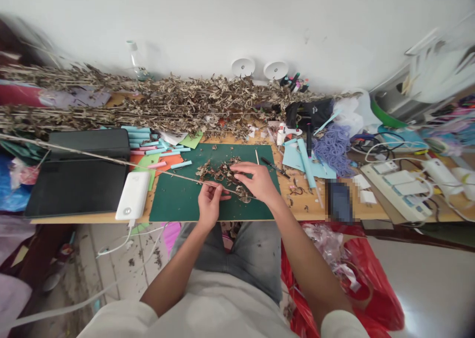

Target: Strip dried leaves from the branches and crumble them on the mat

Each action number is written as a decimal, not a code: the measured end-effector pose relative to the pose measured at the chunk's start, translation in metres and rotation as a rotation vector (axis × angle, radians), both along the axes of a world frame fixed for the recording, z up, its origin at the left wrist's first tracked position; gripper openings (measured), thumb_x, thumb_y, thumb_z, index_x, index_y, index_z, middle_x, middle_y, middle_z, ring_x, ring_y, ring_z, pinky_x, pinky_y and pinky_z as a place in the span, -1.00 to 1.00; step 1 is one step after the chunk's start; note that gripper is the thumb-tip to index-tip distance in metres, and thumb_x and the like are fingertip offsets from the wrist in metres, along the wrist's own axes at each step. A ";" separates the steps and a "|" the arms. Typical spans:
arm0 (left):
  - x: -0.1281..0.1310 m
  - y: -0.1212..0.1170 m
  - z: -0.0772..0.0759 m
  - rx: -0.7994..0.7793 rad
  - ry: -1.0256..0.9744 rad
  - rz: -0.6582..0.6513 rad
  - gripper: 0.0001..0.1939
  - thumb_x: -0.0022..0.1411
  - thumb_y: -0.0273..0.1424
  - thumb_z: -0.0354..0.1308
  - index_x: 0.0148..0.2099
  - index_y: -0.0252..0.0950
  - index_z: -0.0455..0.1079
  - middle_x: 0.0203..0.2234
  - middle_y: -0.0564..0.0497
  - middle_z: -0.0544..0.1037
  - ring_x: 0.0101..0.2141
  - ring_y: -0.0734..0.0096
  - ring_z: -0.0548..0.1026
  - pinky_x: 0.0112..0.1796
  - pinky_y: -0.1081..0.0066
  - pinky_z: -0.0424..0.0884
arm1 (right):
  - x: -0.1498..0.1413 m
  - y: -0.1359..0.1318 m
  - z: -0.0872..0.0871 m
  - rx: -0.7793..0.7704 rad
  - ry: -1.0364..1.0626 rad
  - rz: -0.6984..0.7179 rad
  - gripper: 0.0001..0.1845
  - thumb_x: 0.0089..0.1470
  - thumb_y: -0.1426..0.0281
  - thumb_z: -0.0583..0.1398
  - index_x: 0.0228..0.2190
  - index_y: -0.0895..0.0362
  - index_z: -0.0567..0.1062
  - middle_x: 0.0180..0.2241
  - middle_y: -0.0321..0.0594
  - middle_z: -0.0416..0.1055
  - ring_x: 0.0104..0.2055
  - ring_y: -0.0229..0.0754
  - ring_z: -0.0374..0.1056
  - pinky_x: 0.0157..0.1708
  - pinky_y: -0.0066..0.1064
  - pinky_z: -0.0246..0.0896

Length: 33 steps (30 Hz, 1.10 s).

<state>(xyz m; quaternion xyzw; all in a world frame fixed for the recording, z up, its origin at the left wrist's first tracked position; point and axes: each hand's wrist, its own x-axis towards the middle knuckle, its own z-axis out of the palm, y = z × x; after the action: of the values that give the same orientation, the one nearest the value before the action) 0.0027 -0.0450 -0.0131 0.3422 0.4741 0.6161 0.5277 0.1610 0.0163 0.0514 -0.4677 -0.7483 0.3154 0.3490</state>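
Dried stem (163,171), slanting above the green cutting mat (174,199) on the tabletop (295,210) and running off to the left. The left grip (210,204) pinches it toward its right end; whether the right grip (258,182), fingers curled beside crumpled leaves (222,172), closes on anything cannot be told. The stem is probably light, stiff and brittle, best held by its bare shaft.
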 end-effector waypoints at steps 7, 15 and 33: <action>0.000 0.000 -0.003 0.017 0.012 0.013 -0.69 0.17 -0.18 0.22 -0.22 -0.28 0.24 -0.39 0.06 0.42 -0.40 0.48 0.53 -0.42 0.43 0.58 | 0.013 -0.014 0.003 -0.171 -0.146 0.124 -0.46 -0.02 0.26 0.32 0.04 0.00 0.47 -0.07 -0.16 0.52 -0.14 -0.11 0.47 -0.18 -0.31 0.37; 0.003 -0.004 0.001 0.036 0.018 -0.030 -0.70 0.21 -0.18 0.17 -0.20 -0.25 0.19 -0.33 0.02 0.49 -0.30 0.41 0.55 -0.36 0.36 0.61 | 0.014 -0.020 -0.006 -0.219 -0.030 0.036 -0.83 0.07 0.37 0.21 -0.33 0.11 0.62 -0.40 -0.25 0.57 -0.44 -0.24 0.42 -0.40 -0.46 0.24; 0.003 -0.003 0.001 0.030 0.026 -0.006 -0.68 0.22 -0.17 0.17 -0.22 -0.26 0.16 -0.36 0.02 0.49 -0.36 0.41 0.58 -0.42 0.42 0.58 | 0.000 0.008 -0.010 0.077 -0.138 -0.076 -0.62 0.11 0.56 0.08 -0.09 0.14 0.55 -0.05 -0.10 0.47 -0.10 -0.15 0.43 -0.03 -0.28 0.30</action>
<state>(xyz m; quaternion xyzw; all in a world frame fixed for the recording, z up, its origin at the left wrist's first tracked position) 0.0054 -0.0475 -0.0125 0.3595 0.4706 0.6171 0.5181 0.1611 0.0239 0.0413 -0.5028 -0.7639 0.2399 0.3258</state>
